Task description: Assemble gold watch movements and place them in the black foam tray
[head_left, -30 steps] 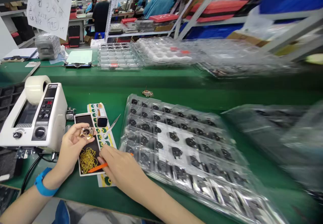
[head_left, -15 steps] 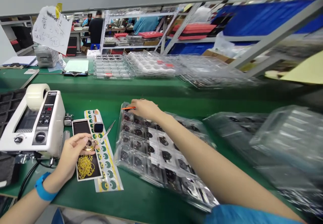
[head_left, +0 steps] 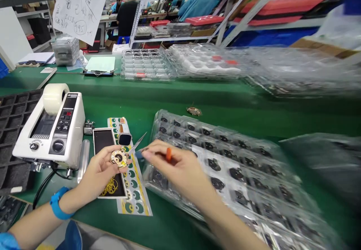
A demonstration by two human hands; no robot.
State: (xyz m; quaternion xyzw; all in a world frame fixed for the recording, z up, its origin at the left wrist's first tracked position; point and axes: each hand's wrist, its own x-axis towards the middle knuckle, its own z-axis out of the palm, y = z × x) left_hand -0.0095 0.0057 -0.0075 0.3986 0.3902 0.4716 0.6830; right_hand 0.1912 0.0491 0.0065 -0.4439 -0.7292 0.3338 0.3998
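Note:
My left hand (head_left: pixel 103 169) holds a round gold watch part (head_left: pixel 119 158) between thumb and fingers, its inner face with a dark centre turned up. Just to the right, my right hand (head_left: pixel 180 167) is closed around a thin tool (head_left: pixel 168 154), of which an orange piece shows between the fingers. Motion blurs its bluish tip near the watch part; touching or apart, I cannot tell. Below the left hand lies a white-edged box (head_left: pixel 124 196) with yellow bands (head_left: pixel 110 187). A sticker sheet (head_left: pixel 135 195) lies beside it, bearing a square-faced watch (head_left: pixel 124 139) and pointed tweezers (head_left: pixel 138 143).
A clear tray (head_left: pixel 222 137) of dark round parts spreads under my right forearm. Behind it rests another gold round part (head_left: pixel 194 111). To the left stand a white tape dispenser (head_left: pixel 50 129) and a black compartment tray (head_left: pixel 17 129). Clear trays (head_left: pixel 146 65) line the back ledge.
My right hand has come back from the tray's far edge toward my left hand, tool still in it. The gold part behind the tray is now uncovered. The view has shifted, moving the scene rightward.

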